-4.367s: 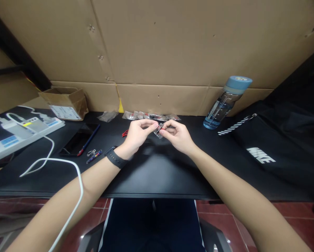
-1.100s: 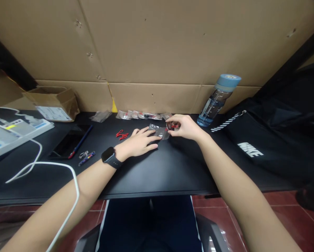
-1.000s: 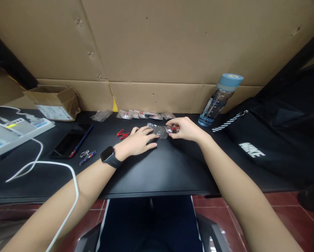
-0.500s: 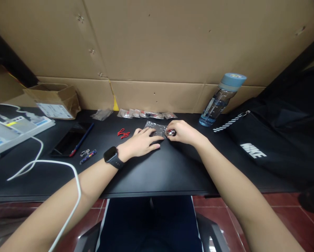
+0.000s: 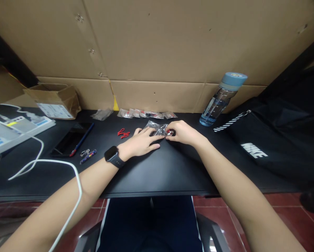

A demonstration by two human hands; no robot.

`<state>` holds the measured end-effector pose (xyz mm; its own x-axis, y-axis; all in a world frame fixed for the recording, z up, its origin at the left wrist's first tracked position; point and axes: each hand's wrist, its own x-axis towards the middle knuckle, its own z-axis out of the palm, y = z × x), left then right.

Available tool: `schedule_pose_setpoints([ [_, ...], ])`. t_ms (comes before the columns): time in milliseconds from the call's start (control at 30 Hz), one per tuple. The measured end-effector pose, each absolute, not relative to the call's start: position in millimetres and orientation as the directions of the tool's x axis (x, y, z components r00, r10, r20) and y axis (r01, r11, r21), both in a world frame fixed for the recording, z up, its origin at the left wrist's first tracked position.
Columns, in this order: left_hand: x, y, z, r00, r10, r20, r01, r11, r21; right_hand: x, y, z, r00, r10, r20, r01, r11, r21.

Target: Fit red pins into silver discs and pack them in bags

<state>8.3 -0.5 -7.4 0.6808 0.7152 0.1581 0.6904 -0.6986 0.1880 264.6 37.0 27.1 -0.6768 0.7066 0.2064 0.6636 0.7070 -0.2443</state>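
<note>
A small clear plastic bag (image 5: 159,128) lies on the black desk between my two hands. My left hand (image 5: 142,142) rests flat with its fingers stretched out, the fingertips on the bag's near side. My right hand (image 5: 182,133) is closed in a pinch round a small shiny round thing (image 5: 170,132), red and silver, at the bag's right end. How far this thing is inside the bag I cannot tell. Left of the bag are red cord loops (image 5: 123,133). Several small filled plastic bags (image 5: 146,114) lie in a row along the cardboard wall.
A water bottle (image 5: 216,105) and a black bag (image 5: 277,136) stand at the right. On the left are a phone (image 5: 69,140) with a pen, a keychain (image 5: 88,156), a cardboard box (image 5: 56,101) and a power strip (image 5: 20,127). A white cable (image 5: 77,175) crosses over my left forearm.
My right hand has shifted slightly left, bringing the round thing against the plastic bag's end. The bag looks more crumpled. My left hand has barely moved.
</note>
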Motion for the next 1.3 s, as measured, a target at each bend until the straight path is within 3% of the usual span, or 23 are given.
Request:
schedule_pose_setpoints([
  [233,1,2,-2,0.713,0.689,0.131,0.653,-0.721,0.232,264,38,26,-0.678,0.699,0.226,0.644,0.713,-0.277],
  [667,3,0,5,0.734,0.677,0.056,0.655,-0.726,0.209,259,27,34,-0.684,0.712,0.157,0.668,0.699,-0.256],
  [1300,7,-1,-1,0.689,0.714,0.122,0.685,-0.697,0.209,262,37,27,-0.656,0.691,0.302,0.592,0.720,-0.361],
])
